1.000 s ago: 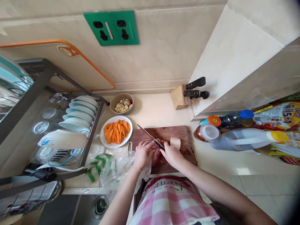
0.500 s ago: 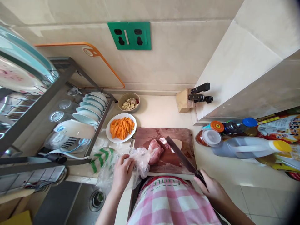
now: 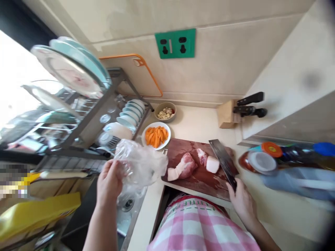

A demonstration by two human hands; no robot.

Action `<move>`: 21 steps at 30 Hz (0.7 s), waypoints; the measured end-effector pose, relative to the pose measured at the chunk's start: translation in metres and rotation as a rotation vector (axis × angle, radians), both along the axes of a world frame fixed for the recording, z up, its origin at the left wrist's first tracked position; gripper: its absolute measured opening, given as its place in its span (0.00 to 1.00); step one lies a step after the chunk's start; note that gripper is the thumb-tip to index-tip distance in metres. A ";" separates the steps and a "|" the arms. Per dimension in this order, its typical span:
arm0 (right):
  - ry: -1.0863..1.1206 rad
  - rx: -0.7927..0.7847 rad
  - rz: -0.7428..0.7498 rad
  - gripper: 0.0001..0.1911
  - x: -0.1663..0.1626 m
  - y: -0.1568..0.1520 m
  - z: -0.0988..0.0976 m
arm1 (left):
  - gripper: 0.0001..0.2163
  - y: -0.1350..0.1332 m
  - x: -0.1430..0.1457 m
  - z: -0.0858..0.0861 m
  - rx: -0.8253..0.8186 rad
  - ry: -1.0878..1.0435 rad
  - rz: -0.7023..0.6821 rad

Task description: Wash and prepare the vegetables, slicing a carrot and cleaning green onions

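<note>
My left hand (image 3: 111, 179) is closed on a clear plastic bag (image 3: 142, 164), which hangs over the sink edge to the left of the board. In my right hand (image 3: 242, 200) is a cleaver (image 3: 222, 160), gripped by its dark handle, its blade lying over the right part of the brown cutting board (image 3: 206, 183). A large piece of raw meat (image 3: 187, 165) with a pale strip of skin rests on the board's left half. Two smaller meat pieces lie near the blade, a reddish one (image 3: 201, 156) and a pale, skin-topped one (image 3: 212, 164).
Behind the board stand a plate of sliced carrots (image 3: 157, 137), a bowl of garlic (image 3: 165, 113) and a knife block (image 3: 226, 113). A dish rack (image 3: 91, 115) rises at the left above the sink (image 3: 124, 219). Jars and bottles (image 3: 261, 162) crowd the right side.
My left hand has lifted the plastic bag off the meat and moved it left, uncovering the large piece. The cleaver has shifted right, away from the smaller pieces. The view has turned left.
</note>
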State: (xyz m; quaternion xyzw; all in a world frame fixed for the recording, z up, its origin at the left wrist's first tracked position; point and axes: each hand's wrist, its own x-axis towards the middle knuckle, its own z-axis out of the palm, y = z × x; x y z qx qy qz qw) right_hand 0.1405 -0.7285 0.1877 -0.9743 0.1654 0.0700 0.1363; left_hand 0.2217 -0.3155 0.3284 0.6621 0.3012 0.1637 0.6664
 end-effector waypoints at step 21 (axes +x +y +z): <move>-0.389 0.549 0.717 0.37 0.056 0.114 0.073 | 0.15 -0.035 -0.013 0.011 -0.357 0.009 -0.175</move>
